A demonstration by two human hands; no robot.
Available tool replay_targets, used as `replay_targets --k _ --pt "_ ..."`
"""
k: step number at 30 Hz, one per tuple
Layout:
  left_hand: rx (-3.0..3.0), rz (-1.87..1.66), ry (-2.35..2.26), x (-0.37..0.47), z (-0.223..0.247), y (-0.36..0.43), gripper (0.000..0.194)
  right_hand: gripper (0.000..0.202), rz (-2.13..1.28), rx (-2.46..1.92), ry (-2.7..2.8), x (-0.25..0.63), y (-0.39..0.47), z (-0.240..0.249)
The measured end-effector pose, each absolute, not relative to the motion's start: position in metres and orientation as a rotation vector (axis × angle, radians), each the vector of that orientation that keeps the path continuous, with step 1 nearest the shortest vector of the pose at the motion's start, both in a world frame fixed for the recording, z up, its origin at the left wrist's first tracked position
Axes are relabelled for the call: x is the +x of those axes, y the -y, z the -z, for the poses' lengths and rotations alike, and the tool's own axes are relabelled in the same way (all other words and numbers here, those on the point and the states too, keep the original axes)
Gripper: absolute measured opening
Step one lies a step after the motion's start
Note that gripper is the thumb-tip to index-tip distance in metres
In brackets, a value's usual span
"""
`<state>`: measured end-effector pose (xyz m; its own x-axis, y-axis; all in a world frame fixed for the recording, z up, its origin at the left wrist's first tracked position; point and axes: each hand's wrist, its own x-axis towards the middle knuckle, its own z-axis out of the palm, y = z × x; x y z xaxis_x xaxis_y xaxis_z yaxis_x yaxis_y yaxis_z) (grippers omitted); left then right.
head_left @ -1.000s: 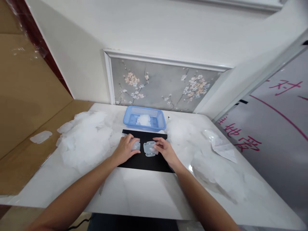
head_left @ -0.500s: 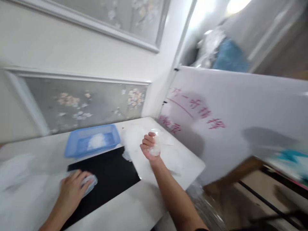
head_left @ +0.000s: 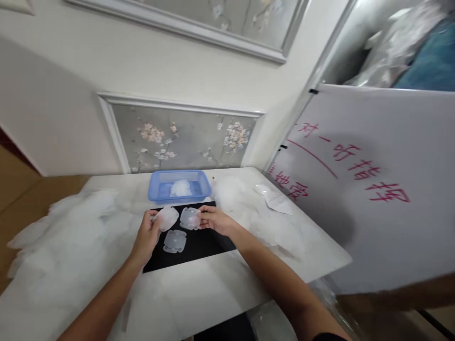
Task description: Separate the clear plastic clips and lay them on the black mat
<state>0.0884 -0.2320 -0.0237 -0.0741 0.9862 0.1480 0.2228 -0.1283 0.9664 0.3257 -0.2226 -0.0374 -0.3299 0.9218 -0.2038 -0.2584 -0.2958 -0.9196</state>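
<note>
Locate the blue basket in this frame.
In the head view the blue basket sits on the white table at the back, just beyond the black mat, under the flowered wall panel.

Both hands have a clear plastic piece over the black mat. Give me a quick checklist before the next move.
1. Left hand grips the rounded translucent plastic piece: ok.
2. Right hand grips the squarish translucent plastic piece: ok.
3. The two held pieces lined up with each other: cannot tell, they are side by side.
4. Third translucent piece lies flat on the black mat, apart from both hands: ok.
5. Blue plastic basket behind the mat, within view: ok.
</note>
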Motion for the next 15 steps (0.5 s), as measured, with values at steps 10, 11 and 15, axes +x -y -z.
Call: replay_targets --k 10,11,15 --pt "1.087 -1.085 -1.118 0.082 0.027 0.236 0.068 0.033 -1.880 -0.986 0.917 0.325 0.229 0.056" --pt "1.105 -1.076 -1.090 0.081 0.029 0.236 0.072 0.034 -1.882 -0.988 0.906 0.326 0.229 0.058" --pt "1.138 -1.016 -1.042 0.077 0.037 0.233 0.075 0.041 -1.891 -0.959 0.859 0.329 0.231 0.063"
